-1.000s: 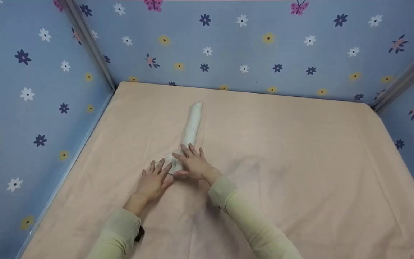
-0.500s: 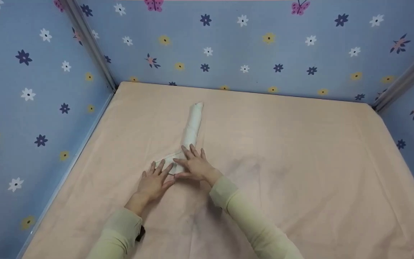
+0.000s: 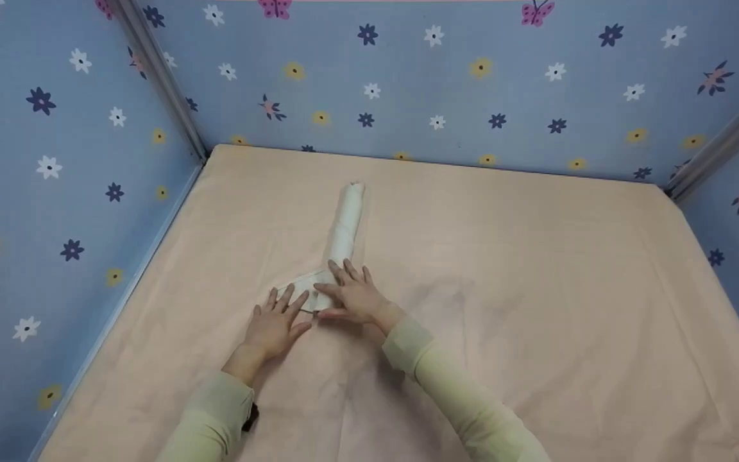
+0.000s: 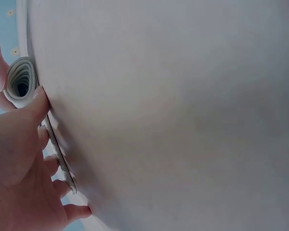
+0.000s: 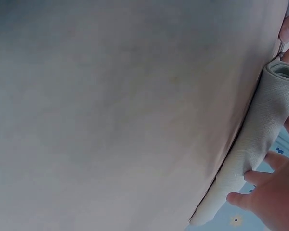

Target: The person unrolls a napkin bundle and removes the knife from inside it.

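Observation:
A pale cloth (image 3: pixel 347 221) lies on the table, most of its length wound into a narrow roll, with a flat flap (image 3: pixel 305 281) spread out on its left. Spread, fairly straight fingers of my left hand (image 3: pixel 271 330) rest on that flap. My right hand (image 3: pixel 363 301) lays its fingertips on the near part of the roll and covers some of it. Seen from the left wrist, the roll's end (image 4: pixel 19 72) shows several wound layers, my left thumb close beside it. In the right wrist view the roll (image 5: pixel 253 132) runs lengthwise along my spread right fingers.
A peach cloth (image 3: pixel 536 269) covers the table, with some creases on the right. Blue flowered panels (image 3: pixel 408 77) stand at the back and both sides, with grey metal posts (image 3: pixel 164 77) at the corners.
My right hand and the roll have shifted slightly to the right, and more of the flat flap shows between my hands. The left hand has stayed nearly still.

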Demonstrator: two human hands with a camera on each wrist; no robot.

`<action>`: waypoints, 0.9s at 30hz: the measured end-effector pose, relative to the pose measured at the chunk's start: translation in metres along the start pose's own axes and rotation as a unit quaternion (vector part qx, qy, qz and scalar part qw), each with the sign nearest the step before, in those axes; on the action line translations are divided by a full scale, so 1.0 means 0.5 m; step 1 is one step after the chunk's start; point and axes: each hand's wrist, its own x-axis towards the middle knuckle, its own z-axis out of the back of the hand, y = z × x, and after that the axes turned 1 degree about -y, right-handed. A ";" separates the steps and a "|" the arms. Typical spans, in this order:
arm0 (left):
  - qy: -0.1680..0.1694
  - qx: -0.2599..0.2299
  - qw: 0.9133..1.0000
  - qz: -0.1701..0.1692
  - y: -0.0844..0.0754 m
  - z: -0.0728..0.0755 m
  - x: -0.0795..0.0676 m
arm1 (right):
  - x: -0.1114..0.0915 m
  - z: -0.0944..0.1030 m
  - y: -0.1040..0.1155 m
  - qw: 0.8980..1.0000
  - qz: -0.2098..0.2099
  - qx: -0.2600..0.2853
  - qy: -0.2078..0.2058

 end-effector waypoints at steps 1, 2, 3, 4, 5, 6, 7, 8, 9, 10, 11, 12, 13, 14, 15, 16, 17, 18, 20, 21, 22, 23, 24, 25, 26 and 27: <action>-0.001 0.000 1.000 0.001 0.000 0.000 0.000 | -0.001 0.001 -0.001 1.000 0.001 0.001 -0.001; -0.001 -0.001 1.000 0.002 0.000 0.000 0.000 | -0.003 0.001 -0.002 1.000 0.003 0.002 -0.002; -0.002 -0.001 1.000 0.002 0.000 0.000 0.000 | -0.004 0.001 -0.003 1.000 0.004 0.004 -0.003; -0.003 -0.001 1.000 0.002 0.001 0.000 0.000 | -0.005 0.002 -0.004 1.000 0.005 0.005 -0.004; -0.004 -0.001 1.000 0.002 0.001 0.000 0.000 | -0.007 0.002 -0.006 1.000 0.007 0.006 -0.005; -0.005 -0.001 1.000 0.002 0.001 -0.001 0.000 | -0.009 0.003 -0.007 1.000 0.007 0.007 -0.005; -0.005 -0.001 1.000 0.002 0.001 -0.001 0.000 | -0.010 0.003 -0.009 1.000 0.008 0.008 -0.005; -0.006 0.000 1.000 0.002 0.001 -0.002 0.001 | -0.012 0.004 -0.011 1.000 0.009 0.010 -0.005; -0.008 0.002 1.000 0.001 0.002 -0.002 0.001 | -0.014 0.004 -0.012 1.000 0.009 0.012 -0.005; -0.009 0.003 1.000 0.000 0.002 -0.003 0.002 | -0.016 0.005 -0.014 1.000 0.009 0.015 -0.004; -0.008 0.004 1.000 0.000 0.002 -0.003 0.002 | -0.017 0.005 -0.015 1.000 0.009 0.018 -0.003; -0.009 0.004 1.000 0.000 0.003 -0.003 0.003 | -0.019 0.006 -0.016 1.000 0.008 0.020 -0.002; -0.008 0.005 1.000 0.001 0.003 -0.004 0.003 | -0.021 0.006 -0.018 1.000 0.008 0.023 -0.001; -0.009 0.005 1.000 0.000 0.003 -0.004 0.003 | -0.022 0.007 -0.019 1.000 0.008 0.026 -0.001; -0.009 0.004 1.000 0.000 0.003 -0.004 0.003 | -0.024 0.007 -0.020 1.000 0.008 0.026 -0.001; -0.008 0.003 1.000 0.000 0.003 -0.004 0.003 | -0.025 0.008 -0.021 1.000 0.008 0.026 -0.001; -0.008 0.002 1.000 0.000 0.004 -0.005 0.003 | -0.027 0.009 -0.022 1.000 0.009 0.026 -0.002; -0.009 0.001 1.000 0.000 0.004 -0.004 0.003 | -0.029 0.009 -0.023 1.000 0.009 0.026 -0.002; -0.010 -0.002 1.000 -0.002 0.003 -0.004 0.002 | -0.032 0.010 -0.024 1.000 0.011 0.027 -0.004; -0.010 -0.002 1.000 -0.002 0.003 -0.004 0.001 | -0.034 0.011 -0.025 1.000 0.012 0.026 -0.005; -0.009 -0.003 1.000 -0.004 0.003 -0.004 0.001 | -0.035 0.011 -0.026 1.000 0.012 0.027 -0.005; -0.010 -0.005 1.000 -0.005 0.003 -0.004 0.000 | -0.037 0.011 -0.026 1.000 0.013 0.027 -0.006; -0.011 -0.006 1.000 -0.007 0.002 -0.004 -0.001 | -0.039 0.011 -0.027 1.000 0.014 0.026 -0.007; -0.011 -0.007 1.000 -0.008 0.003 -0.004 -0.001 | -0.041 0.012 -0.028 1.000 0.015 0.025 -0.008; -0.012 -0.009 1.000 -0.009 0.003 -0.005 -0.002 | -0.042 0.012 -0.029 1.000 0.016 0.024 -0.009; -0.012 -0.010 1.000 -0.009 0.003 -0.005 -0.002 | -0.044 0.012 -0.030 1.000 0.017 0.022 -0.010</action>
